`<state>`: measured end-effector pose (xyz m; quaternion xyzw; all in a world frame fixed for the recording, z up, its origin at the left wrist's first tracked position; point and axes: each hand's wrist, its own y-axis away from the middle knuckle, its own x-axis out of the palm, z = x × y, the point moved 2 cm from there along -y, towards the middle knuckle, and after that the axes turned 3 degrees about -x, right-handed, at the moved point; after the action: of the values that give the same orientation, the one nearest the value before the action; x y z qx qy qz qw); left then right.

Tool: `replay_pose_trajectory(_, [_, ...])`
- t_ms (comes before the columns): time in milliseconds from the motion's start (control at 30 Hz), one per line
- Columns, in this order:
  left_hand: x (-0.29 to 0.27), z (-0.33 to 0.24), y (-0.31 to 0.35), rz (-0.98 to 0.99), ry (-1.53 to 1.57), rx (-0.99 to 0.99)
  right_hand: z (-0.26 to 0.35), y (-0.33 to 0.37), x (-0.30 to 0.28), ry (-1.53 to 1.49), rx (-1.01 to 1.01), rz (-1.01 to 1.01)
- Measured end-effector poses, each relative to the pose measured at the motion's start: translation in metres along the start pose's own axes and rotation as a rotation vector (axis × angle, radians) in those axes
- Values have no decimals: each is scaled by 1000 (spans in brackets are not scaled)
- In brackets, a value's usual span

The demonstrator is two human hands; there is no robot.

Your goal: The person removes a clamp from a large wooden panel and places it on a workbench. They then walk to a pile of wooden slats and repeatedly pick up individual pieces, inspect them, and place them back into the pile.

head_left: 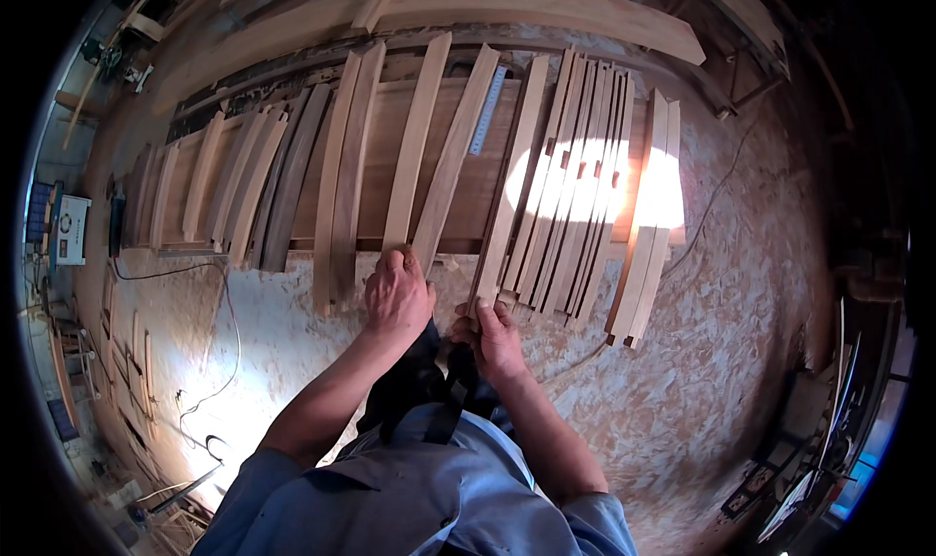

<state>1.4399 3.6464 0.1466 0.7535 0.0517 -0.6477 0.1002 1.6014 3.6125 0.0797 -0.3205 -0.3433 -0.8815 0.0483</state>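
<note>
Two pale wooden slats lie side by side near the middle of the surface's front edge, their near ends overhanging it toward the person. The left hand [398,293] rests on the near end of the left slat [414,156], fingers curled down over the wood so its grip is closed on that end. The right hand [492,337] holds the near end of the long slat [509,195] just to the right, fingers wrapped around it, grip clamped on the wood; that slat runs up and away toward the far edge. Between these two lies another pale slat [456,156], and beside its far end a metal ruler [487,112] lies at a slant. Right of the held slat a tight bundle of thin slats [575,185] leans together, crossed by a bright patch of sunlight, and a further pair of slats [648,224] sits near the right edge, apart from the bundle. Left of the hands come two longer slats [343,176], then a fan of darker and lighter curved pieces [244,185] toward the left edge. A long curved plank [546,5] lies along the far edge. The chipboard surface [721,293] is bare at its right corner, and a thin cable [229,332] trails across it near the front left
</note>
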Motion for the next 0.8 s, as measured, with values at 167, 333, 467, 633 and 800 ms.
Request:
replay_pose_trajectory(167, [-5,-1,-9,2,192,-82,3,5,0,-25,18,99])
replay_pose_trajectory(333, [-11,11,-11,285,975,-236,2,12,7,-105,49,121])
replay_pose_trajectory(467, [7,13,-3,271,1443,-222,-2,13,7,-140,56,113])
replay_pose_trajectory(633, [29,2,7,126,1275,-42,-1,15,5,-142,71,96])
replay_pose_trajectory(800, [40,-15,10,127,1213,-55,-3,14,6,-176,53,65])
